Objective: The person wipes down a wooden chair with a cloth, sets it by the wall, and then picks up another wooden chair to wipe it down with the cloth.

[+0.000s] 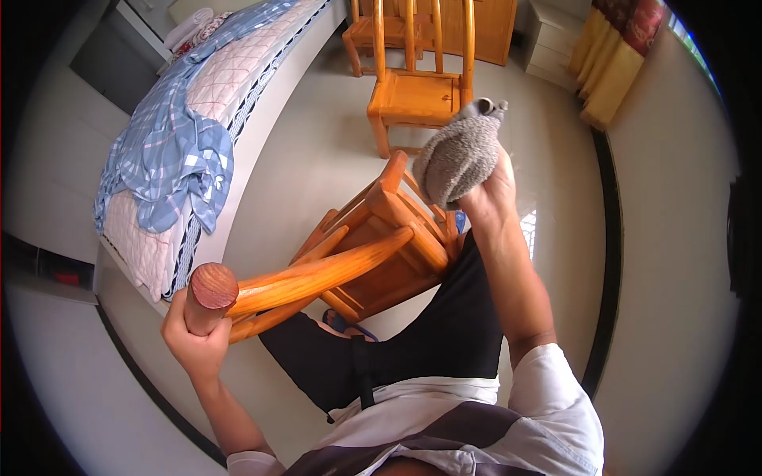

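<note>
A wooden chair (317, 276) is tipped over between my knees, with its legs and seat underside turned up toward me. My left hand (194, 337) is closed around the round, reddish end of one chair leg (213, 287), at the lower left. On the right, my right hand (494, 186) grips a fluffy grey cloth (459, 159), bunched up and held above the chair. The cloth is apart from the wood, as far as I can see. Part of the chair's far side is hidden behind its own legs and my thigh.
A second wooden chair (414, 97) stands upright ahead, with another chair (359, 36) behind it. To the left is a bed (218, 91) with a blue plaid cover (178, 159). A white drawer cabinet (552, 47) and yellow curtain (611, 71) are at the far right.
</note>
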`<state>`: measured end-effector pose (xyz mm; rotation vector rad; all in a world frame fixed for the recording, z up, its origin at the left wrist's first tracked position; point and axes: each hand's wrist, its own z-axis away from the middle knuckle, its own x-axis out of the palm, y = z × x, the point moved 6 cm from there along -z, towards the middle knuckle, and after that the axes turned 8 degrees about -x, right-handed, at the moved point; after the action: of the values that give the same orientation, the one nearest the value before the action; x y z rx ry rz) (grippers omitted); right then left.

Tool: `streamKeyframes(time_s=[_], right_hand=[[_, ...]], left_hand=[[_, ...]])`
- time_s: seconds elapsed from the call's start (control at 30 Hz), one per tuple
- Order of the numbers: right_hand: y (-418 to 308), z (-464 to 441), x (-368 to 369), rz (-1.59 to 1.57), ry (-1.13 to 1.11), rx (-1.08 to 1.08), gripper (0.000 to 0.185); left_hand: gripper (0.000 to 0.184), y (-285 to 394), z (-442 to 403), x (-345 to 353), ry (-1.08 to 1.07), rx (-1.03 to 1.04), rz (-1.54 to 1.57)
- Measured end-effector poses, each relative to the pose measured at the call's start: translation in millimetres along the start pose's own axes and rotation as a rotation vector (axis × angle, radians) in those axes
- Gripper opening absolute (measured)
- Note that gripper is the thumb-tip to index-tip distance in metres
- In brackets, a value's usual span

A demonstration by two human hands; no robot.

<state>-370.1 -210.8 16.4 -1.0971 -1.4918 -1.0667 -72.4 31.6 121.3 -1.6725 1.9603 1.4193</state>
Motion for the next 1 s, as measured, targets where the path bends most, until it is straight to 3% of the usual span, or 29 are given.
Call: streamKeyframes(time_s=[0.1,0.17,0.2,0.23,0.3,0.33,0.4,0.43,0.5,0.63,0.7,0.73,0.8,0.83,0.9,0.93,1.0], right_hand=[[26,-18,-43,0.279,0.171,-0.046,0.017],[28,-27,-90,0.722,0.206,-0.214,0.015],[35,-29,-113,0.968,0.171,-0.266,0.014],[48,-23,-135,1.313,-0.018,-0.308,0.02],[57,-13,-138,1.683,-0.17,-0.118,0.027],[56,-9,-136,1.683,-0.168,-0.113,0.027],[63,7,-106,1.849,-0.487,-0.183,0.032],[68,24,-90,1.932,-0.528,-0.098,0.031],[70,36,-80,2.082,-0.719,-0.152,0.029],[55,-3,-111,1.972,-0.59,-0.219,0.024],[50,-25,-123,1.877,-0.315,-0.22,0.026],[49,-39,-133,1.877,-0.314,-0.221,0.026],[44,-72,-174,1.789,-0.099,-0.067,0.027],[41,-87,-185,1.786,-0.102,-0.072,0.027],[31,-101,-198,2.156,-0.308,-0.222,0.026],[25,-101,-209,2.163,-0.178,-0.177,0.026],[23,-96,-214,2.002,-0.167,-0.217,0.026]], left_hand=[[0.028,-5,0,0,0.013,-0.003,0.01],[0.028,-6,1,-1,0.047,-0.014,0.01],[0.028,-8,3,-3,0.083,-0.021,0.013],[0.028,-13,5,-5,0.083,-0.03,0.01],[0.03,-22,10,-10,0.074,0.022,-0.044],[0.03,-24,11,-9,0.072,0.018,-0.046],[0.031,-27,15,-10,0.15,0.021,-0.008],[0.031,-28,16,-9,0.152,0.013,-0.005],[0.031,-18,15,-10,0.12,0.055,-0.079],[0.031,-18,17,-11,0.095,0.055,-0.024],[0.031,-19,15,-8,0.129,0.063,-0.047],[0.031,-19,13,-9,0.166,0.074,-0.071],[0.031,-28,13,-13,0.144,0.028,-0.093],[0.031,-34,13,-15,0.117,-0.017,-0.118],[0.031,-34,17,-12,0.157,-0.007,-0.073],[0.031,-33,18,-12,0.204,0.001,-0.022],[0.032,-28,17,-15,0.197,0.039,-0.045]])
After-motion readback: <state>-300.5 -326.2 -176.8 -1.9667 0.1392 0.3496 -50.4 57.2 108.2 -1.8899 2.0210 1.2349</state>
